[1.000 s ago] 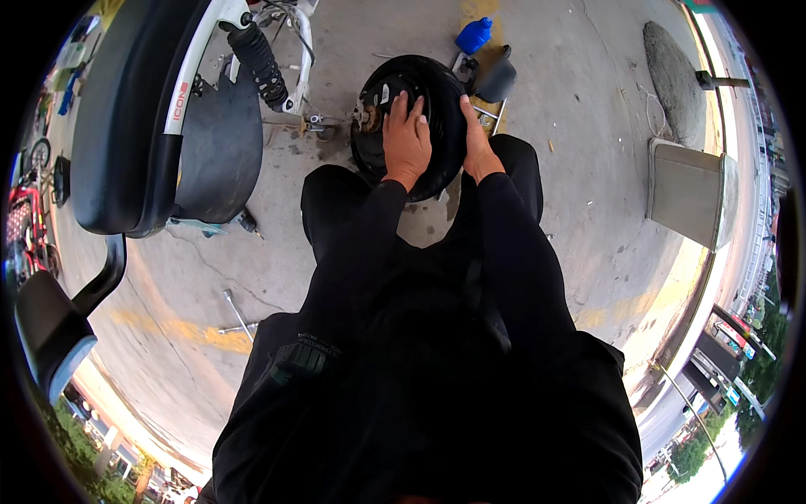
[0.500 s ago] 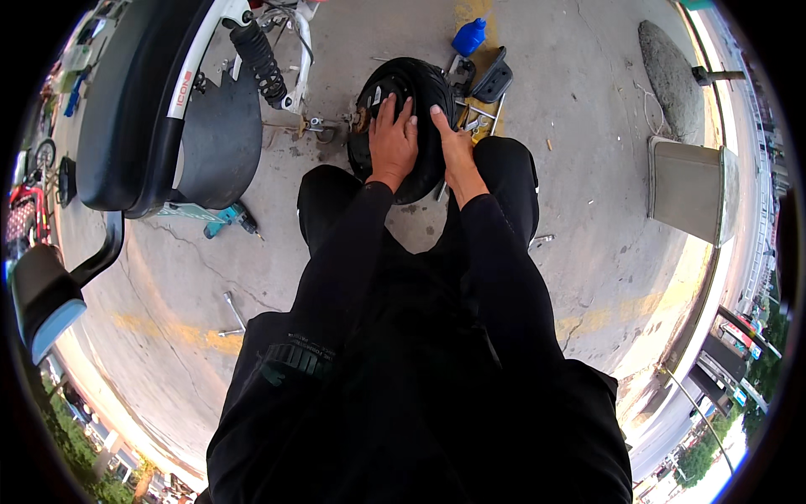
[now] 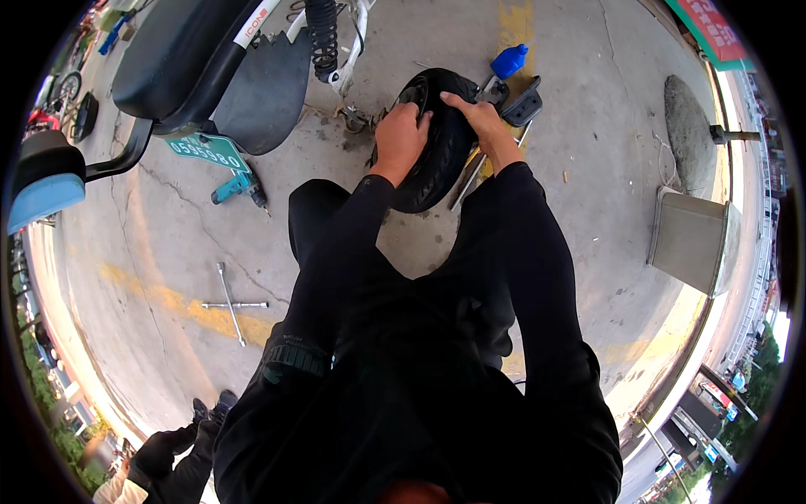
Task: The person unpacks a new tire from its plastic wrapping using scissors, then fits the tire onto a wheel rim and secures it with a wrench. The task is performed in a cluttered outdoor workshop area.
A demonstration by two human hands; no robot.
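A small black scooter wheel (image 3: 434, 165) with a treaded tyre stands tilted on the concrete between my knees. My left hand (image 3: 401, 143) is closed on the left side of the wheel, its fingers bent over the rim and their tips partly hidden. On the opposite side my right hand (image 3: 489, 131) grips the tyre, the thumb lying across the top and the fingers mostly out of sight behind it. Beside the wheel, near my right knee, lie long metal tools (image 3: 467, 180), a black tray-like part (image 3: 522, 102) and a blue bottle (image 3: 510, 61).
A scooter with a black seat (image 3: 172, 59) stands at the left, its shock absorber (image 3: 321, 38) exposed. Below it lie a teal power drill (image 3: 240, 190) and a cross-shaped lug wrench (image 3: 230, 304). A grey box (image 3: 690, 240) stands at right. Another person's legs (image 3: 180, 449) show lower left.
My left hand has gone from lying flat on the wheel to bent fingers at its rim. My right thumb now lies across the tyre's top. The view has shifted, bringing a person's legs into sight.
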